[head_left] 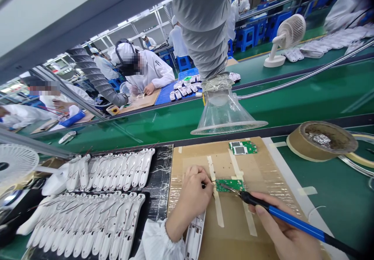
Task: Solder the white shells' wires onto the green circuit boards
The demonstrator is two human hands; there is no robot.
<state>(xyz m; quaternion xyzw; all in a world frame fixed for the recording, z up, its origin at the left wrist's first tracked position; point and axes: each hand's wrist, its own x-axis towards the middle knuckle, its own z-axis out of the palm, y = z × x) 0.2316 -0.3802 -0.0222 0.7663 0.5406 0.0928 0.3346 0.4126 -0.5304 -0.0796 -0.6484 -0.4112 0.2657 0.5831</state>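
My right hand [283, 225] grips a soldering iron [295, 220] with a blue and black handle. Its metal tip rests over a small green circuit board [233, 184], touching it or just above; I cannot tell which. At the board's left end, my left hand [194, 188] is closed in a pinch, and what lies between the fingers is too small to make out. Under the left wrist sits a white plastic housing [195, 234], partly hidden by the sleeve. Further back on the cardboard sheet [201, 154] lie other green boards [243, 148] with small screens.
Rows of white housings with thin wires [84, 225] fill the left side. A clear extraction hood [228, 115] hangs over the work spot. A tape roll holding metallic wool [321, 141] stands at the right. A white fan [17, 162] is far left. Co-workers sit across the bench.
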